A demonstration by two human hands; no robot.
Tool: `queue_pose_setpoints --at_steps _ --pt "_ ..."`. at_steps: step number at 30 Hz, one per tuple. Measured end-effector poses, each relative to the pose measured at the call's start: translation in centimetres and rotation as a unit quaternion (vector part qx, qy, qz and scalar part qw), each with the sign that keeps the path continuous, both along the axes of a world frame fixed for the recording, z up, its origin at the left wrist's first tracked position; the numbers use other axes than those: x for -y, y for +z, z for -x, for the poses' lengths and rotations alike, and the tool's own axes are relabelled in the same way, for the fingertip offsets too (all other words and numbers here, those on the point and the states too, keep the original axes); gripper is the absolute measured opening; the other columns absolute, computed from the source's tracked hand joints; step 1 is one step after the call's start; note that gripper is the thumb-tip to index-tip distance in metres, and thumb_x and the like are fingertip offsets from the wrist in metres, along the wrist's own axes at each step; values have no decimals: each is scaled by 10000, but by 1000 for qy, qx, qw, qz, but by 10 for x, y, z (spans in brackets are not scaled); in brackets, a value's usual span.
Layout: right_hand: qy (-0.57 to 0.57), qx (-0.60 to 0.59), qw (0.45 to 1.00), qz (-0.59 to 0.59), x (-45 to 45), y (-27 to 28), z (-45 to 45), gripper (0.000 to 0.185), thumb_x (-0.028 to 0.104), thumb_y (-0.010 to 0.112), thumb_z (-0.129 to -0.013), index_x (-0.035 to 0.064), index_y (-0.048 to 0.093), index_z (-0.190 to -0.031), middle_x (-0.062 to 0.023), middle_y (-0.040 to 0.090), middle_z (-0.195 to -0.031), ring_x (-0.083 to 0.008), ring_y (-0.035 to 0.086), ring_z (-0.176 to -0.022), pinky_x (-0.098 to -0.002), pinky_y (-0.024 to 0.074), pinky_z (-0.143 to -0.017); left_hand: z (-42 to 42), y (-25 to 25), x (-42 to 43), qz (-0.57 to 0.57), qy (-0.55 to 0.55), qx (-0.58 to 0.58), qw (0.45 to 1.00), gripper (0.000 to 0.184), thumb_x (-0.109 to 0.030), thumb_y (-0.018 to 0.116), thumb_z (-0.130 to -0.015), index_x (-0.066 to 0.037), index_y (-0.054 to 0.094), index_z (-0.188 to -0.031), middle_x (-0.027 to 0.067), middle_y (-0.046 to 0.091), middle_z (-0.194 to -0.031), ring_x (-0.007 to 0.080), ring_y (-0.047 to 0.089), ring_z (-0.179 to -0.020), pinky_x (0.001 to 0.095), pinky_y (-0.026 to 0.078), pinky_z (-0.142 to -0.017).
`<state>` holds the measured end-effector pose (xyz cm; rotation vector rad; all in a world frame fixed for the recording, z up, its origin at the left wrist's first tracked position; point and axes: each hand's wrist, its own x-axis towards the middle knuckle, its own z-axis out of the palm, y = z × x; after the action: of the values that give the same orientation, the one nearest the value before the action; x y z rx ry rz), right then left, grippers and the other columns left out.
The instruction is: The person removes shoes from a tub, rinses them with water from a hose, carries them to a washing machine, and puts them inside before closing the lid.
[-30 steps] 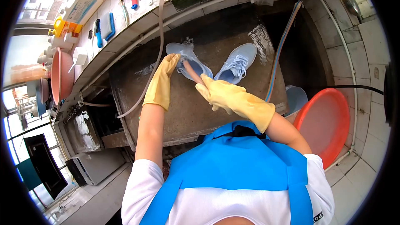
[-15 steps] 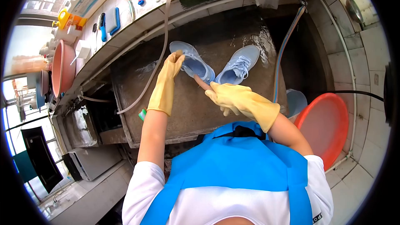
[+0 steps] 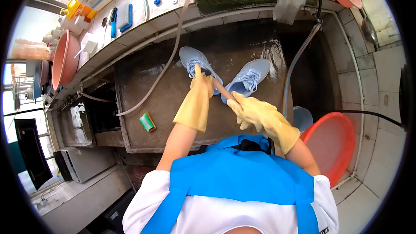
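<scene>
Two light-blue lace-up canvas shoes lie on the wet dark slab, toes pointing away from me. My left hand [image 3: 200, 87], in a yellow rubber glove, is closed at the opening of the left shoe [image 3: 191, 57], over its tongue and laces. My gloved right hand [image 3: 255, 112] grips a slim brown rod-like thing [image 3: 223, 90]. This slants toward the left shoe, and its far end is hidden by my left hand, so its kind is unclear. Just beyond my right hand lies the right shoe [image 3: 255, 70], untouched.
A green-and-brown scrub brush [image 3: 147, 122] lies on the slab [image 3: 164, 125]. A pale hose [image 3: 167, 63] crosses at left, a striped hose [image 3: 297, 54] hangs at right. Brushes and bottles line the tiled ledge [image 3: 130, 39]. A red basin [image 3: 350, 147] stands at my right.
My left hand has moved from the left shoe's outer side to its opening, further right and closer to me. The rod-like thing stays in my right hand. More of the green brush shows.
</scene>
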<state>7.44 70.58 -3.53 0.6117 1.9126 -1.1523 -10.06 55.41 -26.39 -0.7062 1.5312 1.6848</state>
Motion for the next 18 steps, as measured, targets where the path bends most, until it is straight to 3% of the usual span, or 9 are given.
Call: queue_pose_setpoints --at_steps 1,3,5,8,10,12,13,15,18 --pt "4 -3 1000 -6 0 0 0 474 527 375 -1089 154 501 -1354 -46 735 -929 -196 725 -707 -358 582 -617 6 6 -14 -6 4 -3 1000 483 -317 475 -1105 6 527 -1461 95 563 -1509 236 534 -1378 322 421 -1143" --pt "-17 17 1000 4 -1 0 1 494 528 369 -1088 164 471 -1406 -67 750 -942 -210 739 -724 -361 589 -650 14 26 -42 6 187 110 976 767 -661 547 -932 -43 613 -1381 90 625 -1423 277 595 -1275 406 468 -1085" --pt "-6 24 1000 -4 -5 5 8 509 528 361 -1088 166 450 -1436 -80 755 -949 -217 747 -740 -364 592 -673 24 24 -55 1 279 165 946 916 -833 583 -845 -67 656 -1342 88 656 -1380 298 625 -1224 448 492 -1056" --pt "-2 26 1000 5 -6 0 11 561 528 346 -1087 164 390 -1512 -109 765 -988 -231 766 -790 -380 599 -739 35 -19 -54 36 293 178 939 953 -861 511 -852 -68 644 -1363 116 609 -1445 324 619 -1245 460 506 -1017" --pt "1 11 1000 17 -5 2 12 580 526 345 -1084 158 370 -1532 -104 764 -983 -235 766 -786 -384 599 -739 32 10 -52 19 305 179 935 988 -825 504 -880 -51 532 -1494 86 544 -1538 282 544 -1364 381 406 -1146" --pt "3 7 1000 17 -4 4 16 578 526 349 -1083 160 373 -1530 -98 765 -984 -232 765 -779 -380 599 -731 24 21 -49 105 199 98 969 925 -794 522 -896 -45 588 -1436 105 614 -1457 278 583 -1311 373 444 -1093" --pt "9 -3 1000 14 -6 6 22 576 527 353 -1082 163 376 -1528 -91 765 -985 -229 765 -773 -375 599 -723 25 3 -43 96 208 95 969 925 -794 522 -896 -45 588 -1436 105 614 -1457 278 583 -1311 373 444 -1093" --pt "6 -8 1000 14 -4 6 28 574 527 357 -1080 165 378 -1526 -84 765 -986 -226 765 -766 -371 599 -715 22 -59 -18 257 64 -4 964 797 -676 548 -955 52 687 -1248 197 731 -1193 329 696 -1084 422 527 -935" --pt "46 -23 999 3 2 -3 36 568 533 354 -1081 166 390 -1513 -69 766 -981 -219 766 -767 -375 601 -704 11 -42 0 237 -11 -85 968 749 -645 573 -951 17 679 -1285 194 714 -1239 312 672 -1142 405 510 -970"
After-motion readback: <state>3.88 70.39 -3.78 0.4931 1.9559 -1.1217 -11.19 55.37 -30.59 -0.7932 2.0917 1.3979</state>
